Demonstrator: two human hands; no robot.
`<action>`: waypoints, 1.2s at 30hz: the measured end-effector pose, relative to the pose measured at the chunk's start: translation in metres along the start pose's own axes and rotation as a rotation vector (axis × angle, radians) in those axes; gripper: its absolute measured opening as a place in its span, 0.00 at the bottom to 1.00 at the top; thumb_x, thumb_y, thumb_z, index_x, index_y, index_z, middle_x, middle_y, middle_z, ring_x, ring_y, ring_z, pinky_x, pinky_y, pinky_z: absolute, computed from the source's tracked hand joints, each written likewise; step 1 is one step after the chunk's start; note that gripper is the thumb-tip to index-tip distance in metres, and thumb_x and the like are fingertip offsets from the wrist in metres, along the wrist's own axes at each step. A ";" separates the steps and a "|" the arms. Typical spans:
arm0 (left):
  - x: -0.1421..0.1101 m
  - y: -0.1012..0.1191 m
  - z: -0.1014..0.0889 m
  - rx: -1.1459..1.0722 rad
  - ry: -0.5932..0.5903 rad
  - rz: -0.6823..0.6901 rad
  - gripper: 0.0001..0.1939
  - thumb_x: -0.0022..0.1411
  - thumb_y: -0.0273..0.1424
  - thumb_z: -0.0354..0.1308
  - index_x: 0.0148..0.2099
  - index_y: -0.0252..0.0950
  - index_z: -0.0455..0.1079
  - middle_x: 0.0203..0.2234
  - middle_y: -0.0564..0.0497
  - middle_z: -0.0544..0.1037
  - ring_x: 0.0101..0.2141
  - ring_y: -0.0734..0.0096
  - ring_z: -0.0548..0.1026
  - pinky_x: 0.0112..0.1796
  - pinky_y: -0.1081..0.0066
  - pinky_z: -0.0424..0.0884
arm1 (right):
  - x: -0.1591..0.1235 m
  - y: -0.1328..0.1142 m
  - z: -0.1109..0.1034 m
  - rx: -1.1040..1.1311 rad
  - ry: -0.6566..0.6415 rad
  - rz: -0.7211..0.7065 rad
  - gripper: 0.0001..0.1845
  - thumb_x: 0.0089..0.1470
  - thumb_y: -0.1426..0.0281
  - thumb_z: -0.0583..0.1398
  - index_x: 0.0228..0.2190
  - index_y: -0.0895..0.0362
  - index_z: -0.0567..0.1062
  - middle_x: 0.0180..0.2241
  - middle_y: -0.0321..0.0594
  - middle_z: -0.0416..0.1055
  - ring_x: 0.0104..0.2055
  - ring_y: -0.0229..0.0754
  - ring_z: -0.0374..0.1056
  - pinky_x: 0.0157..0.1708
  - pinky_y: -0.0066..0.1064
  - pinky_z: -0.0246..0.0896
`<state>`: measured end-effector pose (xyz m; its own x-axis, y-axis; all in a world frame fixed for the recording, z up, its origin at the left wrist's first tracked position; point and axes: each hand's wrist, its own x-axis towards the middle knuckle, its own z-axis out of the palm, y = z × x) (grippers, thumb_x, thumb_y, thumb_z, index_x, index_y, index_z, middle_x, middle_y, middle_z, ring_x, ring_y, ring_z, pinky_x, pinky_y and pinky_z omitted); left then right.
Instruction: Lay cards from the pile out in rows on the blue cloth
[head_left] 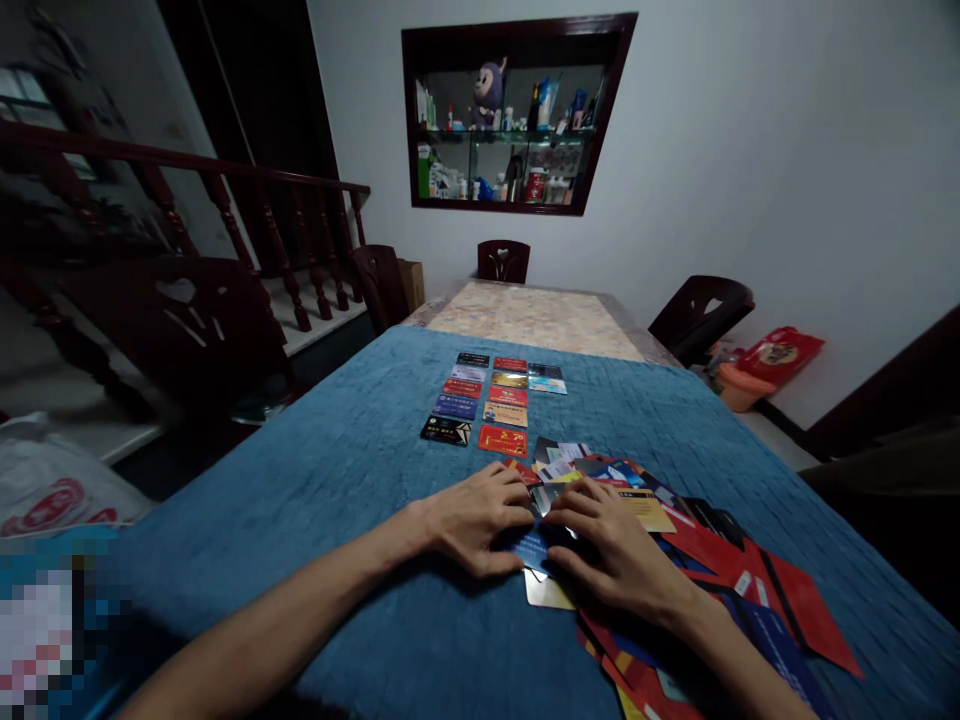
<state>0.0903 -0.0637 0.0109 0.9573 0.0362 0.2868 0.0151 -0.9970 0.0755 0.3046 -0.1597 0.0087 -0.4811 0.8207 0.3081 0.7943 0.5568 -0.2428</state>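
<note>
A loose pile of cards, with a red card (810,600) among them, spreads over the blue tablecloth (360,480) at the right front. At the pile's left edge my left hand (484,520) has its thumb and bent fingers on a blue card (531,548). Close beside it, my right hand (611,545) rests over the pile, fingers spread, its thumb near the same card. A pale yellow card (549,590) sticks out below the hands. Beyond them, cards lie face up in columns, including a black card (445,430) and a red-and-gold card (503,440).
Dark wooden chairs (701,315) stand around the table, whose far end shows a patterned top (532,312). Left are a railing (247,175) and a white plastic bag (64,480). A wall niche (499,205) holds bottles and a plush toy (489,90). A red bag (780,355) stands right.
</note>
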 end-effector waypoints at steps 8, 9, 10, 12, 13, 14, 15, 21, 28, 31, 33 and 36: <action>-0.004 -0.005 -0.004 -0.022 0.053 0.001 0.10 0.54 0.33 0.60 0.38 0.34 0.74 0.32 0.45 0.75 0.39 0.59 0.69 0.43 0.61 0.65 | 0.000 -0.004 -0.004 0.036 -0.030 -0.014 0.13 0.57 0.61 0.60 0.41 0.53 0.76 0.38 0.44 0.73 0.44 0.49 0.63 0.48 0.50 0.60; -0.004 -0.005 -0.005 -0.033 0.058 -0.004 0.09 0.54 0.33 0.60 0.37 0.34 0.74 0.31 0.45 0.76 0.39 0.60 0.70 0.42 0.61 0.65 | 0.000 -0.004 -0.004 0.041 -0.033 -0.015 0.13 0.56 0.61 0.61 0.41 0.53 0.76 0.39 0.45 0.73 0.44 0.50 0.63 0.48 0.50 0.60; -0.004 -0.006 -0.005 -0.049 0.064 -0.009 0.08 0.55 0.33 0.60 0.36 0.34 0.74 0.31 0.46 0.76 0.39 0.60 0.70 0.42 0.62 0.65 | 0.000 -0.004 -0.004 0.043 -0.034 -0.016 0.14 0.55 0.60 0.61 0.42 0.53 0.76 0.39 0.45 0.73 0.44 0.50 0.63 0.47 0.50 0.60; -0.004 -0.007 -0.006 -0.092 0.086 -0.023 0.06 0.56 0.32 0.60 0.35 0.35 0.74 0.30 0.46 0.76 0.38 0.61 0.70 0.42 0.63 0.66 | -0.001 -0.002 -0.002 0.041 -0.024 -0.014 0.15 0.54 0.61 0.62 0.43 0.53 0.76 0.39 0.45 0.73 0.44 0.50 0.63 0.47 0.50 0.60; -0.004 -0.008 -0.006 -0.115 0.098 -0.032 0.05 0.56 0.31 0.59 0.34 0.35 0.74 0.29 0.47 0.77 0.38 0.62 0.71 0.42 0.63 0.66 | 0.000 -0.001 -0.001 0.038 -0.011 -0.013 0.14 0.54 0.63 0.62 0.43 0.53 0.76 0.39 0.45 0.73 0.44 0.50 0.63 0.47 0.49 0.61; -0.004 -0.009 -0.006 -0.139 0.111 -0.042 0.05 0.58 0.30 0.58 0.34 0.36 0.74 0.29 0.47 0.77 0.38 0.62 0.71 0.42 0.63 0.66 | 0.000 0.000 0.001 0.036 0.006 -0.012 0.13 0.55 0.66 0.61 0.43 0.53 0.76 0.39 0.45 0.74 0.44 0.50 0.64 0.46 0.48 0.61; -0.005 -0.010 -0.006 -0.162 0.122 -0.051 0.05 0.59 0.30 0.57 0.34 0.36 0.74 0.29 0.47 0.77 0.37 0.63 0.71 0.41 0.64 0.66 | 0.000 0.002 0.003 0.038 0.024 -0.008 0.13 0.55 0.69 0.59 0.43 0.53 0.76 0.38 0.44 0.74 0.43 0.49 0.64 0.45 0.47 0.62; -0.005 -0.018 -0.001 -0.291 0.199 -0.110 0.11 0.65 0.29 0.53 0.33 0.34 0.75 0.27 0.46 0.78 0.34 0.66 0.72 0.40 0.65 0.68 | 0.002 0.013 0.015 0.094 0.096 0.051 0.14 0.60 0.71 0.53 0.42 0.52 0.77 0.35 0.44 0.75 0.40 0.47 0.65 0.40 0.42 0.63; -0.006 -0.026 0.000 -0.338 0.195 -0.198 0.14 0.68 0.29 0.50 0.33 0.32 0.74 0.28 0.46 0.77 0.32 0.69 0.72 0.38 0.68 0.68 | 0.004 0.018 0.017 0.134 0.137 0.098 0.11 0.60 0.72 0.53 0.37 0.54 0.76 0.33 0.42 0.75 0.36 0.45 0.66 0.39 0.41 0.62; -0.006 -0.028 0.001 -0.356 0.190 -0.242 0.10 0.65 0.26 0.51 0.36 0.32 0.75 0.29 0.47 0.77 0.33 0.69 0.73 0.38 0.70 0.68 | 0.006 0.017 0.016 0.147 0.155 0.102 0.10 0.60 0.71 0.54 0.33 0.54 0.75 0.30 0.40 0.75 0.34 0.44 0.67 0.40 0.40 0.62; -0.007 -0.028 0.000 -0.371 0.194 -0.276 0.10 0.63 0.24 0.52 0.38 0.32 0.75 0.30 0.47 0.77 0.33 0.70 0.73 0.37 0.71 0.68 | 0.006 0.017 0.016 0.155 0.169 0.116 0.10 0.60 0.70 0.54 0.31 0.54 0.75 0.30 0.40 0.75 0.34 0.44 0.67 0.39 0.39 0.62; -0.007 -0.027 -0.001 -0.394 0.197 -0.306 0.10 0.62 0.22 0.52 0.40 0.32 0.75 0.31 0.48 0.77 0.33 0.70 0.73 0.36 0.72 0.68 | 0.006 0.017 0.016 0.175 0.180 0.136 0.09 0.59 0.70 0.54 0.32 0.54 0.74 0.31 0.40 0.75 0.34 0.44 0.68 0.40 0.39 0.62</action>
<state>0.0828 -0.0370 0.0079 0.8533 0.3707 0.3668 0.1387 -0.8393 0.5256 0.3087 -0.1434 -0.0086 -0.2882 0.8623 0.4164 0.7637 0.4693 -0.4433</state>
